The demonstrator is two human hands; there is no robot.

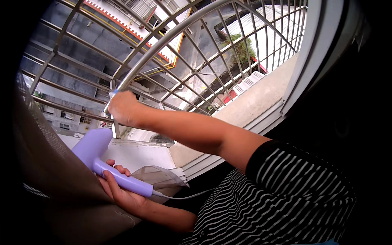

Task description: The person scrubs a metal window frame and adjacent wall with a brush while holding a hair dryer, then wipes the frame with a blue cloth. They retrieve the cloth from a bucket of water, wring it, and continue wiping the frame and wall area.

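Observation:
My left hand (130, 194), low on the left, is closed around the handle of a lilac hair dryer (121, 179). The dryer's head points up and left, partly behind a dark curtain, and a grey cord runs from the handle's end. My right hand (124, 107), slightly blurred, reaches out above the dryer to a curved steel tube (171, 35) of the window guard. The fingers look closed around the tube near its lower end. A small bit of something blue shows at the knuckles; what it is I cannot tell.
A steel-bar window guard (196, 72) spans the opening, with buildings and a yard far below. The pale window ledge (257, 88) and sliding-window track (211, 163) run along the right. A brownish curtain (46, 153) hangs at the left; sheer fabric (156, 177) lies near the cord.

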